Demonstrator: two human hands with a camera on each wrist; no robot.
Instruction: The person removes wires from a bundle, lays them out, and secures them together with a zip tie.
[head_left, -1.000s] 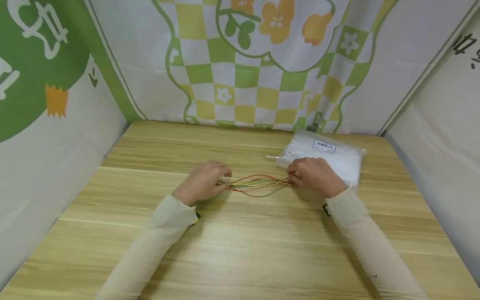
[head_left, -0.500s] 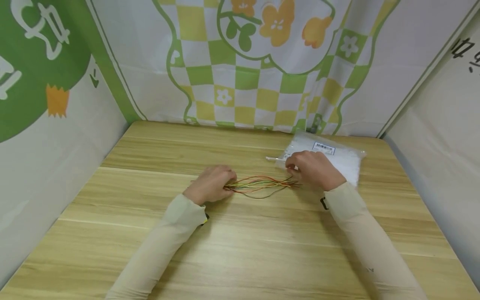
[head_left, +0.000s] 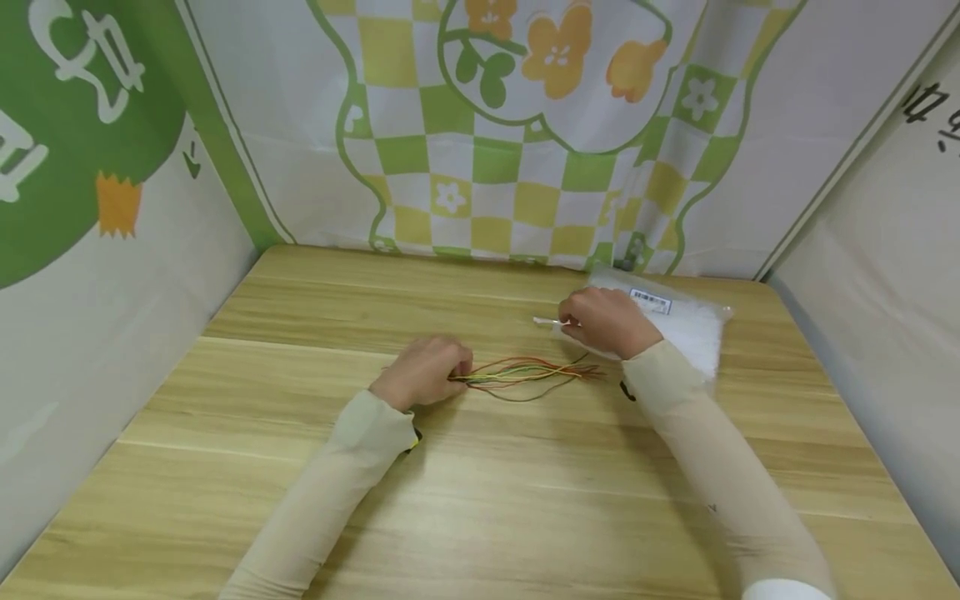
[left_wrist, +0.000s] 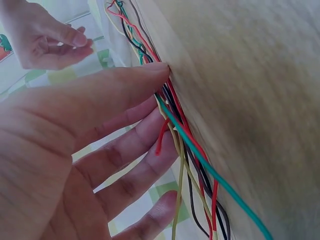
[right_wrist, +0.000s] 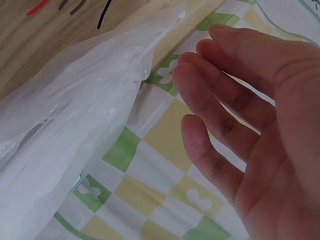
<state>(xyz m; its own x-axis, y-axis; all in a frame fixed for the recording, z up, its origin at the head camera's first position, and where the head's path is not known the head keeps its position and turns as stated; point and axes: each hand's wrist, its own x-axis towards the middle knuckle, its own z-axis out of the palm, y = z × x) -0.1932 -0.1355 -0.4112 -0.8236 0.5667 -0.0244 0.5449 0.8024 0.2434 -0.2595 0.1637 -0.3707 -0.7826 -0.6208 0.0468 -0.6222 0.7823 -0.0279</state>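
Observation:
My left hand (head_left: 426, 371) pinches a bundle of thin coloured wires (head_left: 517, 377) near its left end, above the wooden table. In the left wrist view, red, black, yellow and green wires (left_wrist: 215, 175) run between thumb and fingers, the other fingers spread behind them. My right hand (head_left: 611, 323) hovers at the near left corner of a clear plastic bag (head_left: 693, 333) of white strips. Its fingers are loosely bent, and the right wrist view shows them holding nothing beside the bag (right_wrist: 75, 110). One white strip end (head_left: 543, 321) sticks out of the bag, just left of the right hand.
The wooden table (head_left: 480, 500) reaches back to a checked green and yellow curtain (head_left: 495, 192). White fabric walls stand at the left (head_left: 180, 283) and right (head_left: 870, 217). A barcode label (head_left: 651, 302) lies on the bag's top.
My right hand has let go of the wires' right end and moved up and left to the bag's corner. My left hand has shifted slightly right and now holds the bundle more closely.

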